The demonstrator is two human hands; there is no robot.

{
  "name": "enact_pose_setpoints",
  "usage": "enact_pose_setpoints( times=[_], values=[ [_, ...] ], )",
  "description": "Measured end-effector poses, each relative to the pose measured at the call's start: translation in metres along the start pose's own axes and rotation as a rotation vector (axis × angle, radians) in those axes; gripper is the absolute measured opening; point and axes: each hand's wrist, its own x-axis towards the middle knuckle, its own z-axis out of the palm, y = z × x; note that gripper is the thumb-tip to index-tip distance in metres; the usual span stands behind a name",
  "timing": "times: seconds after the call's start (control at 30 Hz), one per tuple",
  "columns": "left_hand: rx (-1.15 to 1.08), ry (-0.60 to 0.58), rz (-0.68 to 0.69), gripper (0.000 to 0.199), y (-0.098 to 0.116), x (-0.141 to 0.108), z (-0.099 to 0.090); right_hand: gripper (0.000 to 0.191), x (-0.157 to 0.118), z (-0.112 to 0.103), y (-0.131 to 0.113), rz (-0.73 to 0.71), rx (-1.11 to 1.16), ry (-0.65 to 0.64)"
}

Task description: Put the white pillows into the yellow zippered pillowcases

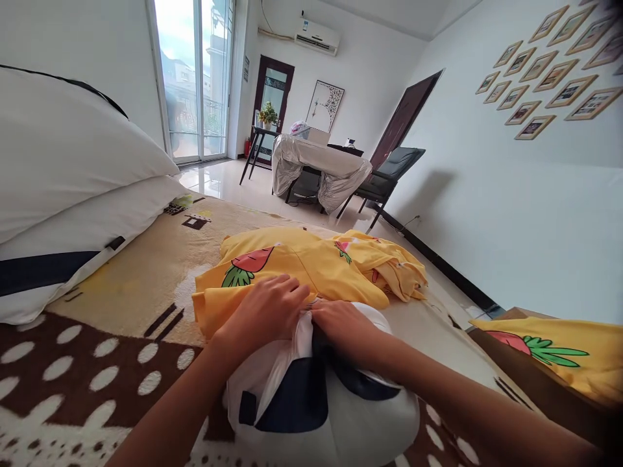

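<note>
A white pillow [370,421] with navy patches lies in front of me, its far part creased and gathered up beneath my hands. Against it lies a yellow pillowcase [296,259] printed with red carrots and green leaves, spread out with its far right part bunched. My left hand [275,301] is closed on the near edge of the pillowcase, where it meets the pillow. Beside it, almost touching, my right hand [343,324] is closed at the same spot, over the pillow's gathered fabric. The fingertips of both hands are partly hidden in the cloth.
Another large white pillow [73,162] stands at the left on the patterned blanket [146,279]. At the right, a yellow carrot-print cloth [564,350] lies over a brown cardboard box [540,389]. Farther off are a covered table [321,155] and a black chair [394,172].
</note>
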Motion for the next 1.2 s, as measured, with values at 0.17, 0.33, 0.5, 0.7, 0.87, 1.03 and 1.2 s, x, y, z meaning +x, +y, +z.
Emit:
enact_pose_setpoints(
  times=[0.17, 0.33, 0.5, 0.7, 0.87, 1.03, 1.2],
  values=[
    [-0.03, -0.148, -0.132, 0.01, 0.002, -0.005, 0.002, 0.022, 0.009, -0.008, 0.004, 0.096, 0.07, 0.014],
    [0.005, -0.129, -0.238, 0.018, 0.002, -0.002, 0.01, 0.022, 0.008, -0.012, 0.007, 0.195, 0.093, 0.068],
    [-0.125, 0.081, -0.456, 0.013, 0.0, 0.001, 0.012, 0.023, 0.014, -0.011, -0.004, 0.222, 0.012, 0.053],
    [-0.547, 0.117, -0.622, 0.023, 0.015, 0.004, 0.005, 0.022, 0.021, -0.009, -0.014, 0.284, -0.013, 0.089],
    [-0.447, -0.038, -0.487, 0.011, 0.033, -0.002, -0.006, 0.021, 0.01, -0.003, -0.007, 0.321, 0.037, 0.158],
    [-0.309, -0.119, -0.419, 0.006, 0.033, -0.006, -0.006, 0.023, 0.004, -0.001, -0.005, 0.328, 0.04, 0.194],
    [-0.182, -0.176, -0.508, 0.014, 0.039, -0.004, 0.003, 0.022, 0.002, -0.004, -0.005, 0.325, 0.111, 0.221]
  ],
)
